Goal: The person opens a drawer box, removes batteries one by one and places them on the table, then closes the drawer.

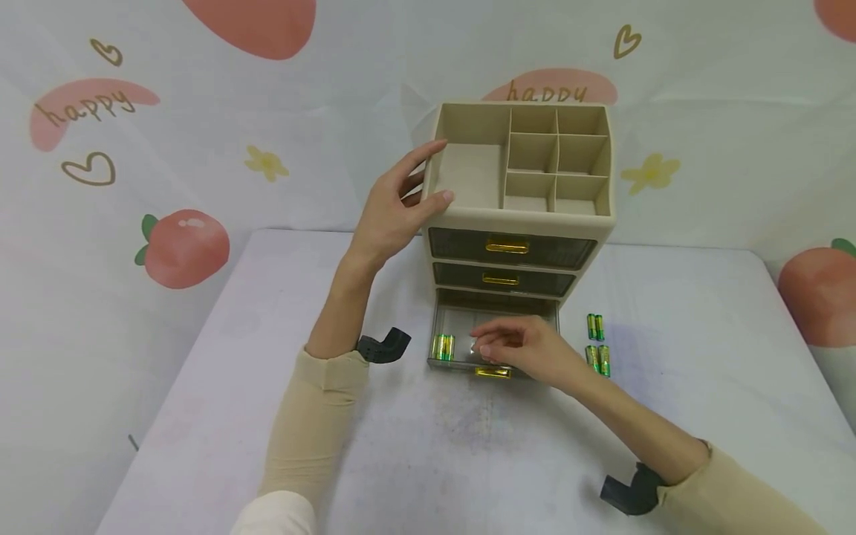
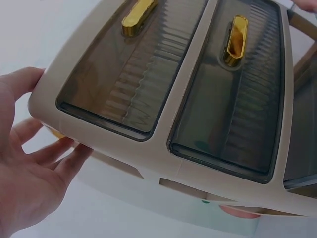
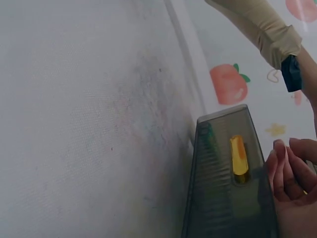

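A beige desktop drawer organizer has its bottom drawer pulled out. My left hand grips the organizer's upper left side, thumb and index fingertip over its rim; in the left wrist view, the left hand bends its fingers against the side wall. Over the open drawer, my right hand has curled fingers pinching a small battery with a silvery end, mostly hidden by the fingers. Green-and-gold batteries stand side by side at the drawer's left. In the right wrist view, the right hand is behind the drawer front.
Several more batteries lie in two pairs on the white table, right of the drawer. The two upper drawers are closed, with gold handles. Open compartments top the organizer. A patterned cloth hangs behind.
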`<state>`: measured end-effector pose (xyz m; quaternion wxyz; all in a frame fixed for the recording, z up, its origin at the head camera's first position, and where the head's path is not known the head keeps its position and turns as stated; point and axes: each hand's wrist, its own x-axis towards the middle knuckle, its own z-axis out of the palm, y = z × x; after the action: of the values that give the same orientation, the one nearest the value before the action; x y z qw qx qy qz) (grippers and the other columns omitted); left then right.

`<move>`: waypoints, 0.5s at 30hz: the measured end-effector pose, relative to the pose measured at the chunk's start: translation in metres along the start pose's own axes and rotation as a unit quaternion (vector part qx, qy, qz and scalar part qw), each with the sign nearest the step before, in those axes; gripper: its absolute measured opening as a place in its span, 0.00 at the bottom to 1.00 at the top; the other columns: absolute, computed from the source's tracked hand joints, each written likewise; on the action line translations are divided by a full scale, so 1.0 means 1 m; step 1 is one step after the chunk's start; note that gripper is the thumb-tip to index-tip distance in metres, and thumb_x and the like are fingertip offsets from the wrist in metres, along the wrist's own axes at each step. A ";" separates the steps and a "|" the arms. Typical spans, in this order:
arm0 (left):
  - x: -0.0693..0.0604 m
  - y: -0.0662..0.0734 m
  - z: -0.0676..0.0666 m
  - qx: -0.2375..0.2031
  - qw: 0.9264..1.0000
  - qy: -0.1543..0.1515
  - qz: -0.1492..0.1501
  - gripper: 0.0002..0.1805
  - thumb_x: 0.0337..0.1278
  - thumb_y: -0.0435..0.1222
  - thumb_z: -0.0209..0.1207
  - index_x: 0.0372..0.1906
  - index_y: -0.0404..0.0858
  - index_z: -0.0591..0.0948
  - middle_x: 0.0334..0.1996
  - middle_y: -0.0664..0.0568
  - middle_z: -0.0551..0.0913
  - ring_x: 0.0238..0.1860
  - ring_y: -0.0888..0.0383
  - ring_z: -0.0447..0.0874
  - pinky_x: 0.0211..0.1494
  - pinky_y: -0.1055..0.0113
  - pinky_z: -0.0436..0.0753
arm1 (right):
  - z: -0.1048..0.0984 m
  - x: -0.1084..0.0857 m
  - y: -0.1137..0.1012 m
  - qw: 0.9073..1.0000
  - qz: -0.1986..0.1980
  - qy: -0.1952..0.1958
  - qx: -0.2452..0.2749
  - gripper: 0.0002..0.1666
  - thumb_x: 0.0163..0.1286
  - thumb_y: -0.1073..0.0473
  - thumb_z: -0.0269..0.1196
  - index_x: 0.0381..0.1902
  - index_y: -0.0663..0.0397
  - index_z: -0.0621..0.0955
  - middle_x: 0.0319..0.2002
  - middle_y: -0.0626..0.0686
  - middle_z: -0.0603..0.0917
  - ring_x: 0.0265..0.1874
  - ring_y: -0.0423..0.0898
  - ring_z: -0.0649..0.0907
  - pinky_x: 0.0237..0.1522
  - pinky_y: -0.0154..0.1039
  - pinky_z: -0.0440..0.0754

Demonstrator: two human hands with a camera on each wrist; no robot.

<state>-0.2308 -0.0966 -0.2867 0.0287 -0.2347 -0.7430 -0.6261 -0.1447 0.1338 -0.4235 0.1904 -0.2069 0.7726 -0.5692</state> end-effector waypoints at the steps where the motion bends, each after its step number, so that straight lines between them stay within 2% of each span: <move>1: 0.000 0.000 0.000 0.001 1.000 0.000 0.001 0.33 0.62 0.27 0.61 0.72 0.32 0.67 0.71 0.39 0.65 0.68 0.45 0.70 0.61 0.57 0.78 | 0.000 0.001 0.001 1.000 0.000 0.000 -0.004 0.17 0.69 0.60 0.67 0.53 0.60 0.84 0.42 0.61 0.87 0.39 0.48 0.86 0.41 0.38 0.84; 7: 0.002 0.000 0.003 0.007 1.000 0.006 0.001 0.34 0.61 0.27 0.63 0.72 0.32 0.67 0.71 0.41 0.66 0.68 0.46 0.71 0.59 0.58 0.79 | 0.002 0.008 0.006 0.999 -0.003 -0.003 -0.033 0.18 0.69 0.57 0.67 0.53 0.60 0.84 0.40 0.58 0.88 0.38 0.46 0.86 0.41 0.36 0.83; 15: 0.001 0.001 0.005 0.016 1.000 0.020 -0.009 0.34 0.60 0.29 0.64 0.71 0.34 0.68 0.70 0.41 0.67 0.65 0.47 0.74 0.56 0.59 0.80 | 0.003 0.015 0.008 0.999 -0.005 -0.020 -0.038 0.18 0.68 0.61 0.67 0.53 0.63 0.83 0.40 0.52 0.88 0.39 0.49 0.87 0.41 0.36 0.83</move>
<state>-0.2302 -0.0916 -0.2860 0.0416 -0.2156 -0.7539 -0.6192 -0.1569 0.1257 -0.4330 0.1949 -0.2288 0.7886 -0.5364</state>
